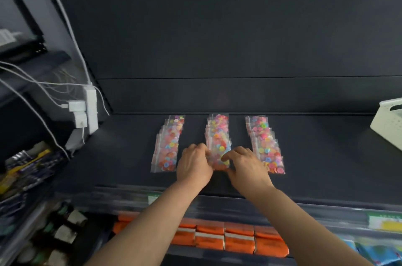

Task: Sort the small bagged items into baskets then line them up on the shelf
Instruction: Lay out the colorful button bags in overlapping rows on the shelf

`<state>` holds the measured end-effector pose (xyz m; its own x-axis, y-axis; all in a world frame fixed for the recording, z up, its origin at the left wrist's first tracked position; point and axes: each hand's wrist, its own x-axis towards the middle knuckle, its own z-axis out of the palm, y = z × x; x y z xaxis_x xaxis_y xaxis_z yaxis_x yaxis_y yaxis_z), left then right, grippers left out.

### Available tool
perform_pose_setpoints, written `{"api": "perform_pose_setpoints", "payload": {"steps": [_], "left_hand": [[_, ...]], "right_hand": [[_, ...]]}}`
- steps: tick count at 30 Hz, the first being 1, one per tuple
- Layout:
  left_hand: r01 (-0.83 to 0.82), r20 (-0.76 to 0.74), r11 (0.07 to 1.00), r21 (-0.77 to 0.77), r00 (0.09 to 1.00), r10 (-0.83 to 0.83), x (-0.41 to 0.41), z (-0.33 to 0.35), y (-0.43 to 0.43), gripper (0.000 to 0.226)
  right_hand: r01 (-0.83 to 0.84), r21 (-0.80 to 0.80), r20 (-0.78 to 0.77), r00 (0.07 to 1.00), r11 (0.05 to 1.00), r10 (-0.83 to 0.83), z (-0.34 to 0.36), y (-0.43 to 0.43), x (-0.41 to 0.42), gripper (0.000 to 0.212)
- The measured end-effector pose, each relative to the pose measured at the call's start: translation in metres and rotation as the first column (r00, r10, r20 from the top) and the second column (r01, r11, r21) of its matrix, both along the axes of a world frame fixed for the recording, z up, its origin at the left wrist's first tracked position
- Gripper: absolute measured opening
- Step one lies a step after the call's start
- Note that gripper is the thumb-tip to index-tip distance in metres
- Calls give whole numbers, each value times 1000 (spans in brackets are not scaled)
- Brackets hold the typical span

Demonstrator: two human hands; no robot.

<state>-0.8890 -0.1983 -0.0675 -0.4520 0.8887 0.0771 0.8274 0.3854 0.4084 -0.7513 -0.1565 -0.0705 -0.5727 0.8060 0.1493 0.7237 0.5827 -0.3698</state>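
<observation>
As three rows of small clear bags of colourful buttons (168, 146) lie on the dark shelf (322, 161), our left hand (193, 164) and right hand (248, 166) pinch the middle row's nearest bag (220, 162) from either side. A white perforated basket (387, 126) stands well apart, far right.

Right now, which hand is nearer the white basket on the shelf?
Right. The right hand is at the middle row of button bags, left of the white basket; the left hand is beside it, farther left.
</observation>
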Motion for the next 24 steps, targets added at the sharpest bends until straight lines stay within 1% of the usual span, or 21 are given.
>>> {"api": "perform_pose_setpoints", "payload": {"steps": [2,5,7,9,11,14,19,21,24], "left_hand": [[-20,4,1000,17,1000,20,-11,1,-9,25],[-84,-36,996,33,996,85,-36,2,-23,28],[-131,-74,991,32,988,133,-52,4,-30,34],[-151,-93,988,12,984,152,-70,3,-38,44],[-127,-97,992,-8,987,126,-85,-1,-44,52],[-69,-104,997,-26,992,66,-101,-7,-50,53],[34,-40,999,-43,999,-36,-120,-15,-53,52],[59,-28,998,-30,998,-60,-127,-15,-53,51],[72,-47,997,39,996,-70,-127,-10,-50,44]], "right_hand": [[-24,10,4,1000,1000,24,0,-4,-11,30],[-60,10,1,998,998,60,0,-10,-32,30],[-79,-1,-1,997,997,79,-1,-14,-45,30],[-111,-22,17,994,994,111,-3,-19,-59,33],[-140,-41,41,989,989,141,-6,-25,-74,38],[-164,-49,61,984,985,167,-8,-32,-93,43],[-193,-68,104,974,979,199,-10,-41,-116,39],[-169,-59,96,980,984,174,-11,-44,-120,38],[-92,-13,60,994,996,93,-9,-44,-115,35]]}}
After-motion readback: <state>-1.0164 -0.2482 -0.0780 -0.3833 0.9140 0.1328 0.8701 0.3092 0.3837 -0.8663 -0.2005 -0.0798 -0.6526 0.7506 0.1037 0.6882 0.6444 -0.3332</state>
